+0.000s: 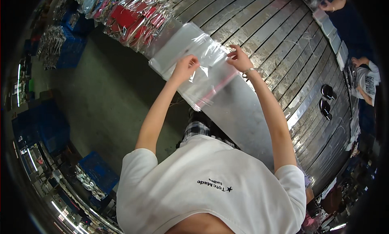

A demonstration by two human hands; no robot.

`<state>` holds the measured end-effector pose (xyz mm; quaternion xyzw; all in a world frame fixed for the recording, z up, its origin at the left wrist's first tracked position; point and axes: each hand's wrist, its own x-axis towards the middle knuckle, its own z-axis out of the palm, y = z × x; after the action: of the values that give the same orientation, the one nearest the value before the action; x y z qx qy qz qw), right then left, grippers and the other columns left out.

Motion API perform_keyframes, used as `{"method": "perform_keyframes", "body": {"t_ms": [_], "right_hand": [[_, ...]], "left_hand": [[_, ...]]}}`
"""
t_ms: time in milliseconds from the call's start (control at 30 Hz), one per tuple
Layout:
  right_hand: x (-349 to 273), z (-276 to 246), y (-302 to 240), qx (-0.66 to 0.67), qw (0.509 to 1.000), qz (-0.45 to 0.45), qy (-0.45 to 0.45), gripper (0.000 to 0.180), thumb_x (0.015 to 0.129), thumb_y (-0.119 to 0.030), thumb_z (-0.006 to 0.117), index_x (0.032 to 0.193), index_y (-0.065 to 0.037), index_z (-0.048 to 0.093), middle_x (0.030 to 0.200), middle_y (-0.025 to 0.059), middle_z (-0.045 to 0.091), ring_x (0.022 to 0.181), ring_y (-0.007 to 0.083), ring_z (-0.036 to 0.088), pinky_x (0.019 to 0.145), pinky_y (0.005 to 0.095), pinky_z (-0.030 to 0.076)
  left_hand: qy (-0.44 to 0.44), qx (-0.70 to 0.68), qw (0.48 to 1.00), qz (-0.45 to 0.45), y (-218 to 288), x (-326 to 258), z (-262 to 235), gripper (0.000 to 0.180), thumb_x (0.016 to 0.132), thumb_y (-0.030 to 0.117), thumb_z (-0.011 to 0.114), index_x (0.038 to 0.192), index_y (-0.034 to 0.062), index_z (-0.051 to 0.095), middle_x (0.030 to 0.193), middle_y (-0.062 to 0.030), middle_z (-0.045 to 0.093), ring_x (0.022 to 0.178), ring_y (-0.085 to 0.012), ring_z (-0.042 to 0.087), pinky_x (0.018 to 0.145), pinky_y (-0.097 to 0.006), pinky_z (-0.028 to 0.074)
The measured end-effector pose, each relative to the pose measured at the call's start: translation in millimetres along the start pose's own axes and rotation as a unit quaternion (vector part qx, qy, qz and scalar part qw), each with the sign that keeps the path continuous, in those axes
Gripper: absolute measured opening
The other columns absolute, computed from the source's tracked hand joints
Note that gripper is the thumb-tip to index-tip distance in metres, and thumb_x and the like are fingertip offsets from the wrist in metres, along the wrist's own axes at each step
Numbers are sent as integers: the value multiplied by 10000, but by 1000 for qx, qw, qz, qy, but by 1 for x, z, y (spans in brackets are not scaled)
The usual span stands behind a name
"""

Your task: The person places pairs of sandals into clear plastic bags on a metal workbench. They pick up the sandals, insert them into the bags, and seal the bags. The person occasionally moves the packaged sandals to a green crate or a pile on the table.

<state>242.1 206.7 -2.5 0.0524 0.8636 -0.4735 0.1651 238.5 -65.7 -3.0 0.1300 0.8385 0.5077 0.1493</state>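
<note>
So the left grip (187,67)'s curled over the clear plastic bags (212,65), mid-frame, and the right grip (240,59)'s loosely bent by their upper right edge. Can't tell if either's actually pinching film. Slatted metal desk (283,51) fills upper right, red wrapped packs (125,17) upper left. Dark lettering (212,184) plus a star on the white shirt (227,161), bottom centre.

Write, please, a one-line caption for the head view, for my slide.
Left hand and right hand at clear plastic bags by a slatted metal surface, red wrapped goods nearby.
</note>
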Motion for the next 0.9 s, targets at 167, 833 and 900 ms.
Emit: {"method": "perform_keyframes", "body": {"t_ms": [167,833,900], "right_hand": [[4,20,-6,-272,957,47,90,697,669,-232,700,1298,-107,430,1174,137,570,1069,305,532,878,430,447],[20,-1,-67,160,963,214,-24,575,726,-79,664,1252,-129,436,705,53,618,523,137,582,453,281,458],[26,0,-84,241,936,244,-78,587,762,-56,606,1308,-143,409,719,47,604,557,117,577,465,253,451]], "left_hand": [[-5,-39,999,-15,-39,26,-63,192,801,110,664,946,1,599,834,-88,658,751,-163,641,675,-286,508],[3,243,957,-159,-30,-19,-22,748,622,341,813,1183,-3,459,1080,-168,568,1042,-346,526,874,-405,439],[-23,181,967,-177,-42,-10,-32,729,621,325,816,1172,-6,472,1074,-170,568,1052,-349,520,887,-407,432]]}}
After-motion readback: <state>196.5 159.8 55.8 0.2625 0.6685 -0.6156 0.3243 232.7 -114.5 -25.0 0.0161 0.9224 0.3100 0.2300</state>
